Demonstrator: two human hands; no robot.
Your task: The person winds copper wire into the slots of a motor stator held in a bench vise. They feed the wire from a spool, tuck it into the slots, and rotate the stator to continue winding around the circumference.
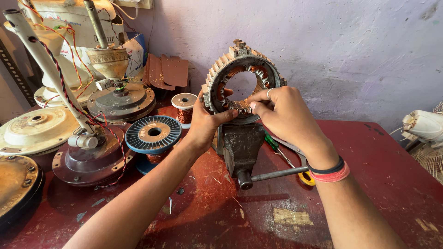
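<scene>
Gripping the stator ring [242,76] upright in the vise [241,145] on the red tabletop [383,161], the left hand [205,122] steadies its rim; the right hand [281,113] pinches copper windings at its lower inner edge. Several slots look wound, others still bare.

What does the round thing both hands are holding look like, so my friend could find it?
Look at the middle of the red table, where a dark metal vise stands. The stator ring sits upright in it, held by the left hand and right hand. Unlike the flat spools nearby, it stands on edge, with copper coils inside.
</scene>
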